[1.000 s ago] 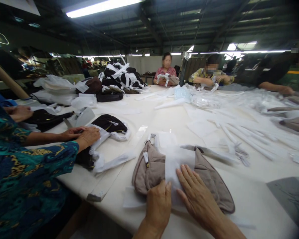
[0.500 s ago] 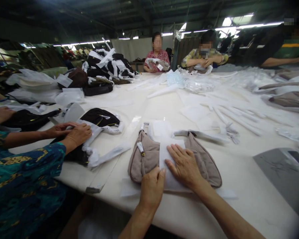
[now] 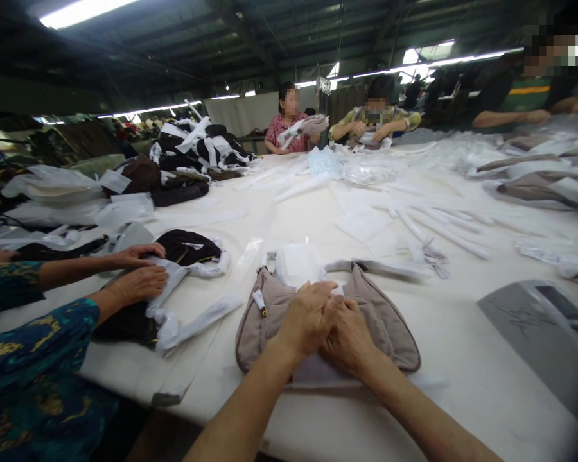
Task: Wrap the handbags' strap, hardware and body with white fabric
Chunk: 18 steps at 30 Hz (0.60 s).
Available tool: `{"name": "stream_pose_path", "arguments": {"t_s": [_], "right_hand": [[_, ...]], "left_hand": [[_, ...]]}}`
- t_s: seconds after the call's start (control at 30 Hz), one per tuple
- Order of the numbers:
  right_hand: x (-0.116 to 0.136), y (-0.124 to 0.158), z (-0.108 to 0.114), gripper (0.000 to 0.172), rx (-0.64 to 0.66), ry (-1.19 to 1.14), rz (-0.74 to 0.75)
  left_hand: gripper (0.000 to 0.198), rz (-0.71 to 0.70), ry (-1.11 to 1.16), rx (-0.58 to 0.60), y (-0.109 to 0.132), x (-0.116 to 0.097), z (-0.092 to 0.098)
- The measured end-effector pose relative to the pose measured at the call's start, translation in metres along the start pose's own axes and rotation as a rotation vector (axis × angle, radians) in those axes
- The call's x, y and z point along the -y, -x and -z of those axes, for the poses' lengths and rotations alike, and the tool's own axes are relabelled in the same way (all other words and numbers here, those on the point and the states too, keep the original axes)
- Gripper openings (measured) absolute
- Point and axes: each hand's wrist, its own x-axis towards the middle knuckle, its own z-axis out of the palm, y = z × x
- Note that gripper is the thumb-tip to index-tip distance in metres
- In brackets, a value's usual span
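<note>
Now my left hand (image 3: 308,317) and right hand (image 3: 350,335) touch, fingers curled, on the beige corduroy bag (image 3: 394,327) at the white table's (image 3: 462,378) near edge; grip: cannot tell; bag contents hidden.

Dim hall, bright worktop

Ceiling tube lights (image 3: 77,11) glared overhead; the white worktop (image 3: 462,372) shone evenly. Edges bent and darkened; the far side blurred.
</note>
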Motion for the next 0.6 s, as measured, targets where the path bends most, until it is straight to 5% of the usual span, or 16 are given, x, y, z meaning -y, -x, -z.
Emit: {"name": "stream_pose_path", "arguments": {"t_s": [0.07,0.23,0.4,0.6], "right_hand": [[-0.007,0.003,0.003,0.032,-0.046,-0.115,0.008],[-0.035,0.049,0.032,0.023,-0.322,-0.381,-0.092],[-0.046,0.103,0.041,0.020,-0.147,-0.147,0.205],[-0.049,0.115,0.017,0.020,-0.084,-0.118,0.313]], "left_hand": [[0.038,0.012,-0.022,0.105,-0.009,0.014,-0.019],[0.040,0.036,-0.112,0.113,0.000,0.033,-0.041],[0.041,0.023,-0.157,0.121,0.003,0.032,-0.041],[0.041,-0.003,-0.144,0.213,-0.005,0.034,-0.035]]}}
